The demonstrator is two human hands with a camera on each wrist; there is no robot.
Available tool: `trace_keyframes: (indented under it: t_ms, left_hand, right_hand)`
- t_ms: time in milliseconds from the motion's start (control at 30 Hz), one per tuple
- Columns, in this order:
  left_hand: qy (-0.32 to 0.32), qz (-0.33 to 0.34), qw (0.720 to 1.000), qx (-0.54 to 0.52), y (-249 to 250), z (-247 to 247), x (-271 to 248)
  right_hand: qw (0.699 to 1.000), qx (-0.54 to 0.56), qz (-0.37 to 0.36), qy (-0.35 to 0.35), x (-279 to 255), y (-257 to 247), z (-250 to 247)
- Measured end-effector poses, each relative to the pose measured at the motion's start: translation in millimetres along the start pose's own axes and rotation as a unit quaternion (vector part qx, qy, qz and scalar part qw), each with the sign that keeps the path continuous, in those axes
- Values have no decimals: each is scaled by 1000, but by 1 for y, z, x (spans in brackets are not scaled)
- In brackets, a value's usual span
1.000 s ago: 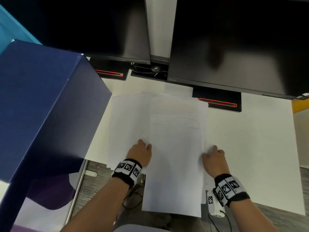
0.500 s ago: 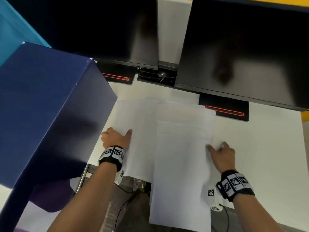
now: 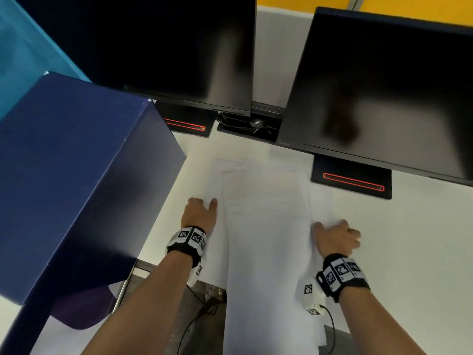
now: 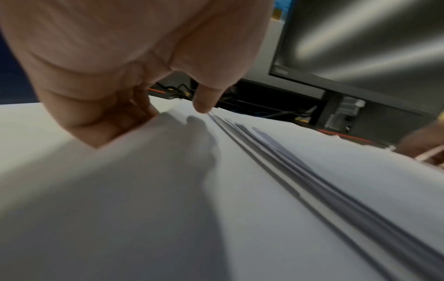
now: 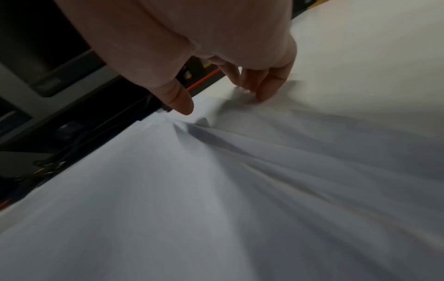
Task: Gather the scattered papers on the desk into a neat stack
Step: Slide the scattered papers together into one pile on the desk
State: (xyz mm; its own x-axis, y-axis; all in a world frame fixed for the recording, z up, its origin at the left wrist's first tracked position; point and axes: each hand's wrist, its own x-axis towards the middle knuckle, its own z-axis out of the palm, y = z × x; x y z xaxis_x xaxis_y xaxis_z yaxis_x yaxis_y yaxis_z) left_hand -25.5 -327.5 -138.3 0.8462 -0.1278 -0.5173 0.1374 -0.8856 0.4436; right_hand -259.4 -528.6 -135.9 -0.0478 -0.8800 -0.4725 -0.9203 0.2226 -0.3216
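Several white papers [image 3: 266,226] lie overlapped in the middle of the white desk [image 3: 409,252], their near ends hanging past the front edge. My left hand [image 3: 204,204] is at their left edge; in the left wrist view its curled fingers [image 4: 129,121] are tucked under a sheet and the thumb [image 4: 204,104] rests on the stepped edges of the papers [image 4: 288,171]. My right hand [image 3: 332,229] is at the right edge. There the thumb [image 5: 180,102] and curled fingertips [image 5: 264,91] bunch the papers [image 5: 216,190] into ripples.
A big dark blue box [image 3: 76,188] stands close on the left. Two black monitors [image 3: 179,47] [image 3: 384,85] rise at the back, their bases [image 3: 350,180] on the desk behind the papers, with cables [image 3: 245,124] between them. Bare desk lies to the right.
My left hand went from the top of the papers to the far left sheet's edge, then slid that sheet rightwards into the pile. The pile is narrower. The right hand stayed at the right edge.
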Motion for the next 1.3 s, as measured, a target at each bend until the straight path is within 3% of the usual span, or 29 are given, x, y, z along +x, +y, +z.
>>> trace_keyframes:
  t_ms: [67, 167, 333, 400, 600, 733, 867, 933, 1066, 1133, 1300]
  left_hand:
    - [-8, 20, 999, 42, 8, 7, -4]
    - [-6, 41, 999, 35, 32, 19, -18]
    - [0, 44, 986, -158, 47, 23, -34]
    - [-3, 33, 986, -163, 36, 12, -26]
    - [-85, 52, 995, 1, -7, 0, -27]
    - [-89, 18, 993, -80, -3, 20, -44]
    - [-90, -5, 979, -182, 5, 20, -49]
    - [-111, 1, 980, -163, -5, 8, -50]
    - [-165, 8, 986, -3, -46, -7, -54]
    - [-173, 8, 984, 46, -56, -3, -66]
    - [-147, 7, 989, -30, -43, 20, -96]
  right_hand:
    - [999, 35, -4, -15, 5, 0, 3]
    - [994, 72, -66, -40, 6, -19, 16]
    - [969, 142, -158, -126, 4, -48, 21]
    - [971, 159, -139, -115, 6, -42, 11]
    - [985, 88, -110, -102, 3, 8, -8]
    - [983, 78, -120, -114, -12, 2, 11]
    - [974, 157, -105, -125, -12, -1, 8]
    - [974, 148, -111, -134, -10, 10, -6]
    - [977, 8, -131, -166, -19, 49, -22]
    - [975, -8, -133, -178, -33, 61, -16]
    - [973, 42, -82, -211, -62, 54, 1]
